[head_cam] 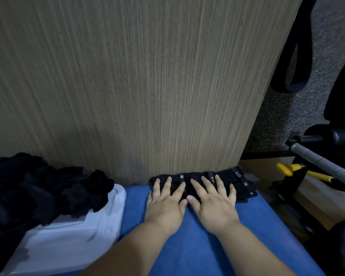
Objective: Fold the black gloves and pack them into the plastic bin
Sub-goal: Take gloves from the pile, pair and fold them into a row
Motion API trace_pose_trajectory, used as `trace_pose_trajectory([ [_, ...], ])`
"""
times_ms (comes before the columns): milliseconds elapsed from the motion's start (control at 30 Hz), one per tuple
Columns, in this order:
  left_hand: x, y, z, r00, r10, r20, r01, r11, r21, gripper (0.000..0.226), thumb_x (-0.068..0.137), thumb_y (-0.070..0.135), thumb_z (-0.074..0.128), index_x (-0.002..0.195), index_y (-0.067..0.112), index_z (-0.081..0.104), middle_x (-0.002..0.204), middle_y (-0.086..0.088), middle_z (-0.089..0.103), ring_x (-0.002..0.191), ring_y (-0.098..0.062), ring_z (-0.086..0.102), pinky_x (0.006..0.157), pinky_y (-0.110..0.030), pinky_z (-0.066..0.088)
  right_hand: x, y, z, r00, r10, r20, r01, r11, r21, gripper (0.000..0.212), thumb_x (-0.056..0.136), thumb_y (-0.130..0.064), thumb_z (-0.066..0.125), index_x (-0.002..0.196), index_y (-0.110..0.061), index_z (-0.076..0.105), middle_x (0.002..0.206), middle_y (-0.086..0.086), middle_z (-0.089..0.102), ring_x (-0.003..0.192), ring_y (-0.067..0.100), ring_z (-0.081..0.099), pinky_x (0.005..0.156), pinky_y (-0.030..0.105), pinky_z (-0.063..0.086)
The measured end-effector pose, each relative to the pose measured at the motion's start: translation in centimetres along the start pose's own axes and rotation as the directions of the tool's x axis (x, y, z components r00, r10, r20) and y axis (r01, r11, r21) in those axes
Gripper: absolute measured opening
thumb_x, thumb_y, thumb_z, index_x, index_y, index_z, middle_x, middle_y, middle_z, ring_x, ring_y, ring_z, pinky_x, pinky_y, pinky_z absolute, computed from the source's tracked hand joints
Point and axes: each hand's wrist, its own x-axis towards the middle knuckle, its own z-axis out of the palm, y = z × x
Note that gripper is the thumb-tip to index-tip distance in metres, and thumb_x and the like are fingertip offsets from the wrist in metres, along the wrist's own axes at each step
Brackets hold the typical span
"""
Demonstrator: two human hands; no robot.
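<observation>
A row of black gloves [235,182] with small white labels lies at the far edge of a blue surface [197,246], against a wooden panel. My left hand [166,198] lies flat with straight, spread fingers on the left end of the row. Beside it, thumbs almost touching, my right hand [213,198] presses flat on the middle of the row. At the left, a heap of loose black gloves [34,192] fills a white plastic bin [72,242] and spills over its rim.
A tall wooden panel [137,80] rises right behind the gloves. To the right stand black exercise gear with a grey handle [319,162], a yellow-handled tool [299,170] and a black chair over speckled floor.
</observation>
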Motion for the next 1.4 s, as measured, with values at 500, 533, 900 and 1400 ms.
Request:
trace_pose_trajectory([
  [500,-2.7,-0.5,-2.9,1.0,-0.005,-0.025,0.002,0.996,-0.089,0.057,0.101,0.045,0.03,0.153,0.034,0.008,0.161,0.007,-0.012,0.146,-0.018,-0.022,0.119,-0.042,-0.008,-1.4,-1.5,-1.3,0.945,-0.002,-0.328,0.023,0.998,0.059,0.059,0.093,-0.055,0.016,0.126,-0.032,0.06,0.131,-0.008,0.058,0.134,0.02,0.038,0.11,0.045,0.006],
  [533,-3.3,-0.8,-3.2,0.999,-0.017,-0.047,0.012,0.994,-0.109,0.056,0.102,0.043,0.03,0.153,0.031,0.01,0.161,0.007,-0.008,0.146,-0.017,-0.019,0.12,-0.04,-0.005,-1.6,-1.9,-1.4,0.924,-0.008,-0.382,0.038,0.997,0.069,0.051,0.093,-0.051,0.025,0.117,-0.03,0.065,0.12,-0.009,0.063,0.126,0.019,0.044,0.106,0.043,0.015],
  [900,-13.7,-11.1,-6.4,0.862,-0.4,-0.311,0.31,0.902,-0.301,0.04,0.098,0.038,0.041,0.137,0.031,0.042,0.141,0.01,0.045,0.13,-0.017,0.03,0.108,-0.028,0.024,-5.6,-12.3,-1.8,0.966,-0.186,-0.178,0.255,0.789,0.559,0.025,0.096,-0.024,0.05,0.118,-0.022,0.063,0.111,-0.011,0.058,0.108,0.009,0.053,0.094,0.022,0.043],
  [1400,-14.5,-17.5,-8.0,0.874,-0.418,-0.248,0.174,0.745,-0.644,0.038,0.098,0.03,0.047,0.135,0.022,0.046,0.134,0.008,0.05,0.127,-0.015,0.037,0.105,-0.028,0.034,-2.6,-23.9,0.5,0.973,-0.226,-0.051,0.207,0.749,0.629,0.051,0.09,-0.032,0.062,0.138,-0.035,0.044,0.13,-0.005,0.046,0.117,0.011,0.049,0.097,0.025,0.043],
])
